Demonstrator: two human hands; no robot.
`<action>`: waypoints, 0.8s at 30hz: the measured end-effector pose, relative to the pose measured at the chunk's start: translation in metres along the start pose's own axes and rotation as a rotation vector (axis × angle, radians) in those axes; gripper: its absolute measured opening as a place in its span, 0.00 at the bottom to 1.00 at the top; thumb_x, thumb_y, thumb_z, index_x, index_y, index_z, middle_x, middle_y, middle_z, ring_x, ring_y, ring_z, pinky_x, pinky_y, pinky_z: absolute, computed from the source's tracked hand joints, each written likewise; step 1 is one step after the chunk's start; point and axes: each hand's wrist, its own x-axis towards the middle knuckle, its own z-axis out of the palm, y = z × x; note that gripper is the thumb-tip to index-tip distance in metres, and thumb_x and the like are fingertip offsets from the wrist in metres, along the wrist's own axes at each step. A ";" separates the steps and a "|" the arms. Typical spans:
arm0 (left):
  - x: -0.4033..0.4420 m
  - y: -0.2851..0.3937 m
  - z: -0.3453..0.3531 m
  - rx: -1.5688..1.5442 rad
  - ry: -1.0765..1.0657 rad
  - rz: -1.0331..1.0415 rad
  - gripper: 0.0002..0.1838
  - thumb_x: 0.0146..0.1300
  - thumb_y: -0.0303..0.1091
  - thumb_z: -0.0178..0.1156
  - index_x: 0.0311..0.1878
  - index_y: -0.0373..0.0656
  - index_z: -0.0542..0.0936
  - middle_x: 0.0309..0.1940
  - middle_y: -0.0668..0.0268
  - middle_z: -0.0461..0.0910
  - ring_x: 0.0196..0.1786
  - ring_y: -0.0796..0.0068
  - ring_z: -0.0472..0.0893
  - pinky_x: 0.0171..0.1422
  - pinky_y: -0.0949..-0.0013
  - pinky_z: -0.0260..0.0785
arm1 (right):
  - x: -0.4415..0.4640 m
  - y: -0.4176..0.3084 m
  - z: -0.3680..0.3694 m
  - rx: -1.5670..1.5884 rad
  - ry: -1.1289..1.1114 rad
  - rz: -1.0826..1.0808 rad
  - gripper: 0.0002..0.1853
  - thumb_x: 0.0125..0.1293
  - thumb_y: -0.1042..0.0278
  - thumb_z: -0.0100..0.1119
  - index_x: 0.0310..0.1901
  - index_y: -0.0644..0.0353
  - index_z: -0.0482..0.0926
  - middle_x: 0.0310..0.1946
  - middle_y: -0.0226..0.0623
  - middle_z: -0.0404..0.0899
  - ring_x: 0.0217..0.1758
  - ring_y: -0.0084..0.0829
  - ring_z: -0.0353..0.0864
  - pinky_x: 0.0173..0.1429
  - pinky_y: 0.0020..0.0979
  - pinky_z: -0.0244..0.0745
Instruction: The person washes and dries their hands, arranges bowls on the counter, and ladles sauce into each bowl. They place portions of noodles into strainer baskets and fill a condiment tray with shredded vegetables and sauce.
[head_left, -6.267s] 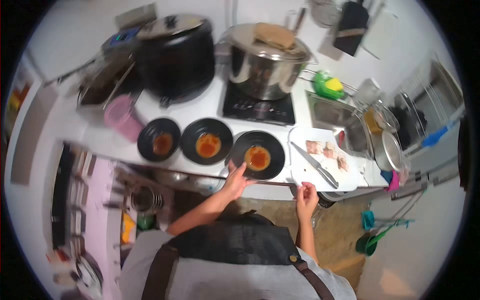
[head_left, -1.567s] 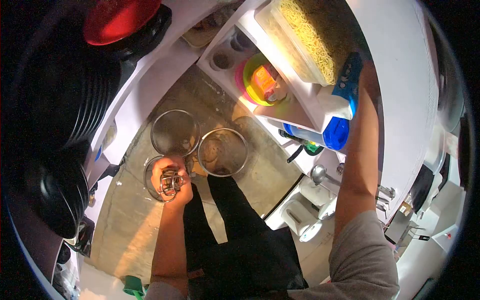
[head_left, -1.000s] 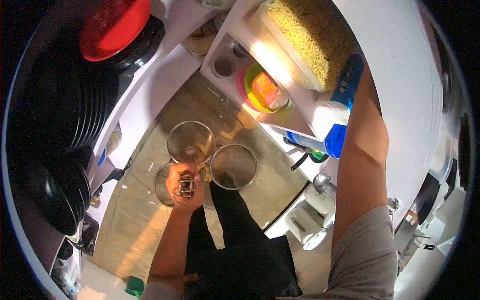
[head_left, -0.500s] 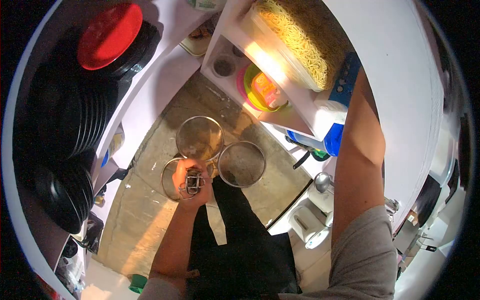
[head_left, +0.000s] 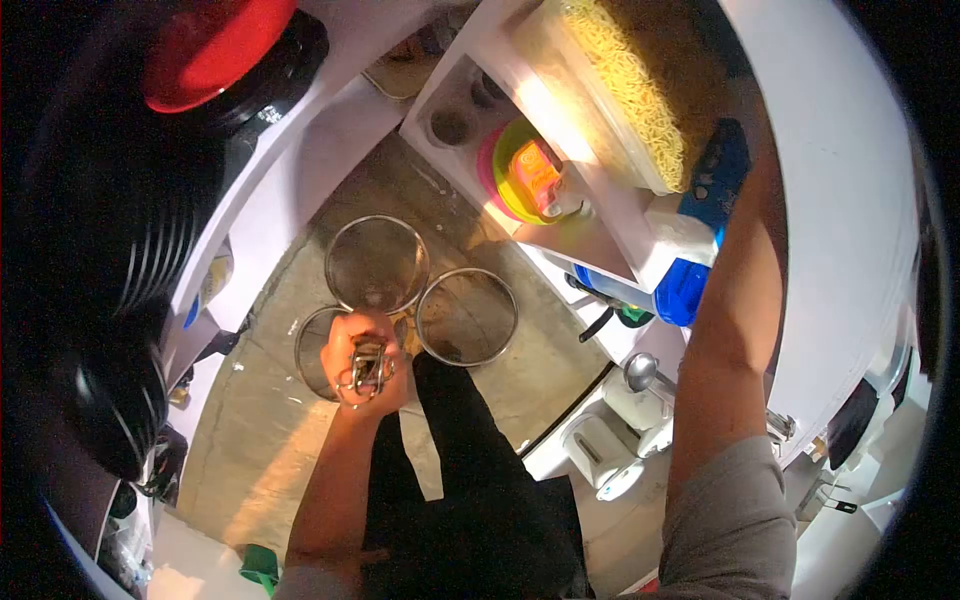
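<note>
My left hand (head_left: 345, 350) is closed around the handles of three round-rimmed wire noodle strainers (head_left: 376, 264), whose bent metal handle ends (head_left: 368, 372) stick up out of the fist. The strainers' mesh baskets fan out beyond the hand, over the floor. My right arm (head_left: 730, 310) reaches up into the shelf unit on the right; its hand is lost in shadow behind the white panel, so its fingers and any grip are hidden. Nearest to that wrist are a blue object with round spots (head_left: 722, 165) and a clear bin of yellow noodles (head_left: 635, 95).
Black dishes (head_left: 110, 390) and a red plate (head_left: 215, 55) fill the left shelf. A green bowl (head_left: 515, 185) sits inside a pink one on the right shelf. Below are a ladle (head_left: 640, 372) and a white kettle (head_left: 600, 450). A green cup (head_left: 260, 565) is at lower left.
The view has shifted slightly. My left hand and the strainers appear a little further left, still gripped. My right arm stays stretched into the shelf.
</note>
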 end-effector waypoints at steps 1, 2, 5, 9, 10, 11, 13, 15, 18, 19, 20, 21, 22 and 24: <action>-0.004 -0.010 -0.002 -0.012 0.008 -0.002 0.11 0.55 0.32 0.58 0.33 0.39 0.67 0.22 0.64 0.73 0.21 0.79 0.71 0.27 0.78 0.64 | 0.000 0.012 0.005 -0.030 0.008 -0.017 0.15 0.64 0.61 0.44 0.46 0.58 0.76 0.46 0.48 0.76 0.47 0.47 0.75 0.50 0.39 0.70; -0.010 -0.020 -0.006 -0.024 0.004 -0.008 0.11 0.55 0.33 0.58 0.33 0.40 0.66 0.21 0.64 0.73 0.21 0.80 0.70 0.27 0.78 0.63 | 0.000 0.020 0.010 -0.056 0.018 -0.032 0.15 0.64 0.61 0.44 0.45 0.58 0.76 0.46 0.48 0.76 0.47 0.47 0.75 0.51 0.39 0.70; -0.013 -0.033 -0.001 -0.056 0.058 0.061 0.11 0.54 0.33 0.58 0.33 0.40 0.66 0.20 0.66 0.71 0.20 0.80 0.68 0.25 0.79 0.60 | 0.001 0.061 0.028 -0.140 0.039 -0.084 0.15 0.64 0.60 0.44 0.45 0.58 0.76 0.45 0.48 0.76 0.47 0.47 0.75 0.51 0.39 0.69; -0.031 -0.054 0.003 -0.163 0.147 -0.020 0.12 0.52 0.31 0.58 0.34 0.40 0.65 0.18 0.67 0.69 0.21 0.79 0.67 0.26 0.77 0.58 | 0.007 0.110 0.064 -0.260 0.074 -0.242 0.16 0.64 0.60 0.44 0.45 0.59 0.77 0.45 0.49 0.76 0.47 0.47 0.75 0.51 0.39 0.69; -0.031 -0.058 0.005 -0.189 0.176 0.008 0.13 0.52 0.32 0.59 0.34 0.41 0.65 0.18 0.66 0.69 0.21 0.78 0.67 0.26 0.77 0.58 | 0.010 0.121 0.075 -0.291 0.088 -0.293 0.16 0.64 0.60 0.44 0.45 0.59 0.77 0.45 0.49 0.76 0.47 0.47 0.75 0.51 0.39 0.69; -0.031 -0.062 0.008 -0.217 0.202 0.039 0.13 0.51 0.33 0.61 0.33 0.41 0.65 0.18 0.66 0.69 0.21 0.78 0.67 0.26 0.77 0.57 | 0.014 0.119 0.077 -0.311 0.108 -0.358 0.16 0.64 0.60 0.44 0.45 0.59 0.77 0.45 0.49 0.76 0.47 0.47 0.75 0.51 0.39 0.69; -0.033 -0.077 0.013 -0.180 0.206 -0.005 0.14 0.51 0.34 0.61 0.35 0.41 0.67 0.18 0.66 0.69 0.21 0.77 0.68 0.26 0.76 0.58 | 0.019 0.085 0.070 -0.254 0.093 -0.179 0.14 0.63 0.61 0.46 0.43 0.59 0.78 0.44 0.46 0.76 0.46 0.43 0.75 0.50 0.36 0.69; -0.025 -0.076 0.008 -0.547 0.071 0.003 0.14 0.51 0.32 0.64 0.32 0.43 0.66 0.23 0.68 0.66 0.27 0.79 0.66 0.36 0.78 0.59 | 0.019 0.026 0.038 -0.081 0.059 -0.014 0.13 0.63 0.61 0.48 0.42 0.58 0.78 0.42 0.43 0.77 0.45 0.39 0.75 0.50 0.34 0.69; -0.017 -0.067 0.009 -0.388 0.123 0.162 0.18 0.51 0.43 0.63 0.34 0.40 0.69 0.18 0.66 0.71 0.21 0.74 0.70 0.30 0.70 0.62 | 0.008 -0.078 -0.034 0.341 -0.037 0.153 0.11 0.62 0.62 0.52 0.40 0.57 0.80 0.40 0.40 0.78 0.43 0.32 0.76 0.49 0.29 0.69; -0.011 -0.061 0.010 -0.395 0.127 0.228 0.17 0.52 0.41 0.63 0.34 0.40 0.68 0.18 0.66 0.70 0.22 0.73 0.69 0.31 0.70 0.62 | 0.004 -0.108 -0.056 0.485 -0.095 0.200 0.11 0.62 0.62 0.53 0.39 0.57 0.80 0.39 0.38 0.79 0.43 0.30 0.76 0.48 0.28 0.69; -0.006 -0.049 0.012 -0.393 0.118 0.234 0.17 0.52 0.41 0.63 0.34 0.40 0.68 0.18 0.66 0.70 0.22 0.73 0.69 0.31 0.70 0.62 | 0.000 -0.135 -0.074 0.630 -0.175 0.240 0.10 0.61 0.63 0.54 0.38 0.57 0.81 0.39 0.37 0.79 0.42 0.28 0.77 0.48 0.27 0.69; -0.001 -0.034 0.013 -0.336 0.172 0.202 0.16 0.53 0.38 0.62 0.34 0.40 0.67 0.19 0.65 0.70 0.22 0.73 0.69 0.31 0.70 0.62 | -0.002 -0.158 -0.090 0.762 -0.270 0.278 0.09 0.61 0.63 0.55 0.38 0.57 0.81 0.38 0.36 0.80 0.42 0.26 0.77 0.48 0.25 0.69; 0.003 -0.020 0.014 -0.277 0.222 0.168 0.14 0.54 0.36 0.61 0.34 0.41 0.66 0.20 0.65 0.69 0.22 0.73 0.69 0.32 0.69 0.62 | -0.001 -0.176 -0.100 0.900 -0.362 0.356 0.09 0.61 0.64 0.56 0.39 0.56 0.81 0.36 0.33 0.80 0.40 0.23 0.76 0.46 0.23 0.69; 0.014 0.003 0.015 -0.239 0.229 0.172 0.14 0.55 0.35 0.60 0.34 0.41 0.65 0.20 0.65 0.69 0.22 0.74 0.69 0.32 0.70 0.63 | 0.002 -0.188 -0.101 1.015 -0.507 0.392 0.09 0.62 0.65 0.56 0.41 0.56 0.80 0.34 0.29 0.79 0.37 0.17 0.74 0.44 0.20 0.68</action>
